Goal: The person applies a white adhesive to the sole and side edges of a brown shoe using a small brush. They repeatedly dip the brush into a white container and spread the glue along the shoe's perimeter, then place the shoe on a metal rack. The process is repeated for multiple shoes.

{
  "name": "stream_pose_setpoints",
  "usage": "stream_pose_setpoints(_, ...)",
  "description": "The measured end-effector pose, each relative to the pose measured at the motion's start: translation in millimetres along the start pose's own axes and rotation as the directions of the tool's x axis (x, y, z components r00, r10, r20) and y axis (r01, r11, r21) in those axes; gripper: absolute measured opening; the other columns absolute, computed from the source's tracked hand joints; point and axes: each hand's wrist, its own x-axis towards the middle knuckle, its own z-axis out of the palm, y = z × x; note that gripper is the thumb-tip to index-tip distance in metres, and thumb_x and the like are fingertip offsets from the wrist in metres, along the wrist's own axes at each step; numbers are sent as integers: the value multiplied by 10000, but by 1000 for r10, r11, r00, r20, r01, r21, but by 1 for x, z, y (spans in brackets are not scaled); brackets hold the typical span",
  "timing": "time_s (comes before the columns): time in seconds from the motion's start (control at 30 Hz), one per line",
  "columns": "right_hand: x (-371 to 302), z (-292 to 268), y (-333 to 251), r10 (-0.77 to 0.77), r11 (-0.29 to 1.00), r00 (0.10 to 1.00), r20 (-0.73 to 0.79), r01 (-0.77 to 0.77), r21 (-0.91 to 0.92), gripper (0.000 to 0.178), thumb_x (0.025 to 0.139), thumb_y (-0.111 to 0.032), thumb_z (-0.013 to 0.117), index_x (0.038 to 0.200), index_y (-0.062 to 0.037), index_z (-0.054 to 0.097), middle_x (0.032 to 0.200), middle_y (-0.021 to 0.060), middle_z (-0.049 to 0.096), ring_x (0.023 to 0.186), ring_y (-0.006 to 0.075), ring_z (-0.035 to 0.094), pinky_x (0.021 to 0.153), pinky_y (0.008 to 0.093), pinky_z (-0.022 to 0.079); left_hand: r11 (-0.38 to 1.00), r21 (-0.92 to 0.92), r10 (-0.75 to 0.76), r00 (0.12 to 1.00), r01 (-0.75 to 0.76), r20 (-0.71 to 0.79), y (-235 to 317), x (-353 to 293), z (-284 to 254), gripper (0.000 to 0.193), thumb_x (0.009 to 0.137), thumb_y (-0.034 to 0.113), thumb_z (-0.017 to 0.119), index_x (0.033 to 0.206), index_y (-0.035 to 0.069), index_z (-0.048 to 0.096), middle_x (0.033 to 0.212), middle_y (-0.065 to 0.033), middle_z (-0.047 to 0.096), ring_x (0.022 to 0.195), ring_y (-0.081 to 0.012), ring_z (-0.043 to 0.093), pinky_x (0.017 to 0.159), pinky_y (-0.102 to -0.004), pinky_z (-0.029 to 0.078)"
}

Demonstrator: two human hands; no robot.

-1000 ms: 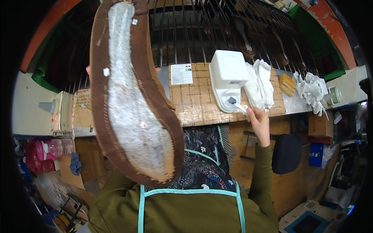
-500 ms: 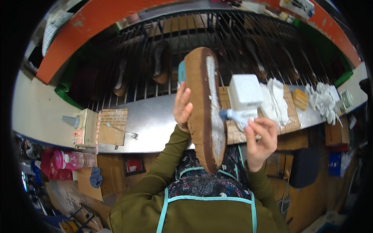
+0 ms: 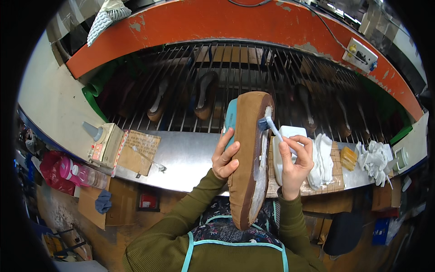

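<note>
Left hand: your left hand (image 3: 225, 156) wraps the brown shoe (image 3: 248, 158) from its left side, fingers curled over the upper and thumb behind, so the shoe stands on edge, sole side facing right toward the brush.
Right hand: your right hand (image 3: 294, 161) is pinched shut on the handle of a small brush (image 3: 270, 127), whose bristles touch the sole near the toe, where the pale coating ends.
Shoe: it hangs in the air above the near edge of the metal bench (image 3: 186, 156), toe pointing away from you, heel towards your chest; a whitish coat covers much of the sole.
White pot: a white container (image 3: 290, 136) sits just behind your right hand, close enough for dipping the brush.
Cloths: white rags (image 3: 322, 156) and white gloves (image 3: 374, 158) lie to the right on a woven mat (image 3: 337, 174).
Left of bench: a squeeze bottle in a box (image 3: 103, 143) stands beside a piece of cardboard (image 3: 140, 152).
Rack: further off, other shoes (image 3: 204, 93) rest on a wire rack (image 3: 181, 68) beneath an orange arch (image 3: 235, 22), spaced apart.
</note>
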Motion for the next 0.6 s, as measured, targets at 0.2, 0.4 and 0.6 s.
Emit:
stream_pose_setpoints(0.2, 37, 1, 4, -143, 986, 989, -27, 140, -88, 133, 799, -52, 732, 929, -29, 719, 967, 42, 516, 714, 69, 495, 545, 191, 392, 993, 18, 120, 993, -120, 11, 1, 14, -2, 324, 873, 81, 557, 1162, 163, 437, 1352, -159, 469, 1231, -513, 417, 1015, -684, 298)
stream_pose_setpoints(0.4, 50, -16, 9, -184, 980, 969, 163, 194, -43, 145, 777, -46, 743, 918, -26, 717, 951, 46, 536, 729, 93, 539, 546, 203, 402, 999, 27, -47, 997, 45, 67, 10, 16, -7, 350, 877, 79, 563, 1179, 182, 419, 1351, -160, 470, 1215, -513, 440, 1014, -669, 318)
stream_pose_setpoints(0.6, 40, -27, 9, -149, 986, 949, 276, 165, -35, 155, 756, -32, 748, 908, -19, 717, 915, 43, 549, 714, 98, 548, 545, 210, 395, 988, 93, 120, 991, -125, 59, 4, 27, -6, 369, 868, 71, 569, 1185, 168, 406, 1342, -168, 482, 1203, -502, 463, 1019, -639, 341)
